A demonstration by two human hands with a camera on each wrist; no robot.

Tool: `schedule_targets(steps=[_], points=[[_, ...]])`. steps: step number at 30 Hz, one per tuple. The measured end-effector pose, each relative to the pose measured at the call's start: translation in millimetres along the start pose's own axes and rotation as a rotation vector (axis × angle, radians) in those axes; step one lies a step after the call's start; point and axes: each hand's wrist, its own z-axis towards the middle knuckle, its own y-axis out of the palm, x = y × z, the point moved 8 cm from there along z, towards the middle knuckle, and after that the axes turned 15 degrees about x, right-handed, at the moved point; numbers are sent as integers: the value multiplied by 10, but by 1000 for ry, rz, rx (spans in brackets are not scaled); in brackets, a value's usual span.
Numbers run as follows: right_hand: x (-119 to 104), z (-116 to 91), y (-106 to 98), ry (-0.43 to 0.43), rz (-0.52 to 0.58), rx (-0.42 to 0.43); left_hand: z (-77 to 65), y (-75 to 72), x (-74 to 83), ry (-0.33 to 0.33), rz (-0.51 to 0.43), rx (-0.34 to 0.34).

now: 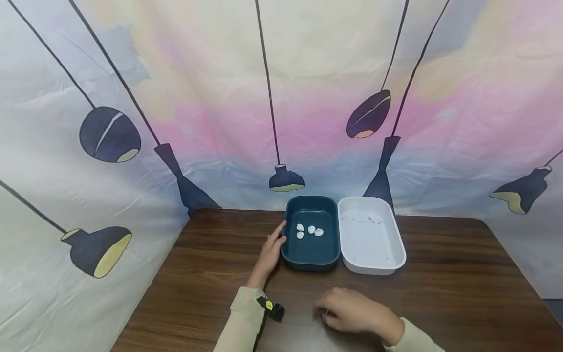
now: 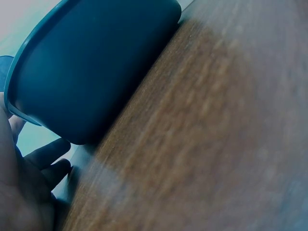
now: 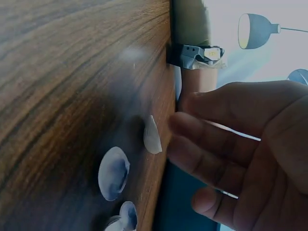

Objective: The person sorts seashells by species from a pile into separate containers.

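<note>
In the head view, my left hand [image 1: 267, 254] rests at the left side of a dark teal tray [image 1: 310, 264], its fingers touching the rim. Several white shells [image 1: 318, 232] lie in that tray. Low over the table, in front of the trays, is my right hand [image 1: 354, 311], fingers bent downward. From the right wrist, a white shell [image 3: 152, 137] lies on the wood right by the fingertips, with nothing gripped. Another shell [image 3: 114, 173] and a small cluster [image 3: 128, 215] lie beside it; the hand mostly hides them from the head view.
A white tray [image 1: 371, 237] stands against the teal tray's right side, with small dark specks on its floor. Both are near the back edge of the brown wooden table [image 1: 444, 274]. Behind hangs a cloth [image 1: 325, 63] printed with lamps.
</note>
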Motion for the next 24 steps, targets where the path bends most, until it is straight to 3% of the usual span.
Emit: schedule_targets(steps=[8,24], points=[[82,-55,-4,54,-26,6,15,11,5,-2,11,-8],[88,-51,45,22,-93,22,-1,-6,7,-11,2,7]])
